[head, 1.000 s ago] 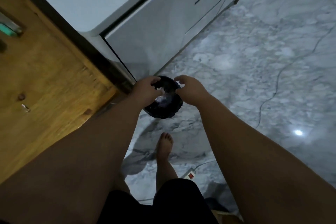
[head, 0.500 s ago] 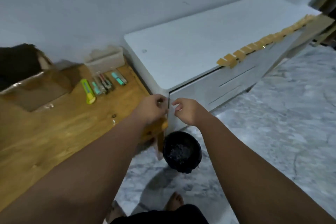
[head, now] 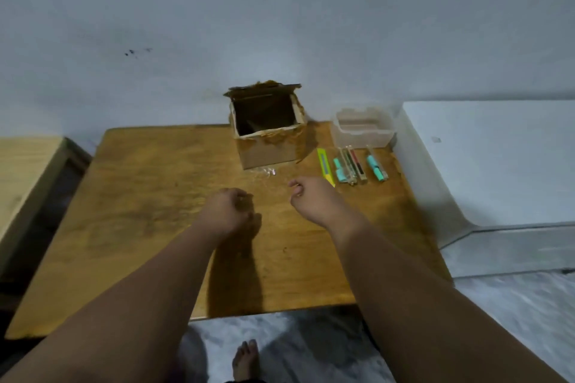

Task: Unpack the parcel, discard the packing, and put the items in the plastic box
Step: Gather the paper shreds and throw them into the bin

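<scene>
An open cardboard parcel stands at the far edge of the wooden table, its flaps up and its inside dark. To its right sits a clear plastic box. In front of the box lie a yellow utility knife and several small packaged items, some teal, some red and clear. A scrap of clear plastic wrap lies just before the parcel. My left hand and my right hand hover over the table's middle, fingers curled, nothing visibly in them.
A white cabinet stands right of the table, and another wooden surface is at the left. A grey wall runs behind. Below the table's near edge are marble floor and my bare foot.
The view swung up from the black bin on the floor to the table. Both hands rose from the bin's rim and moved left, over the tabletop.
</scene>
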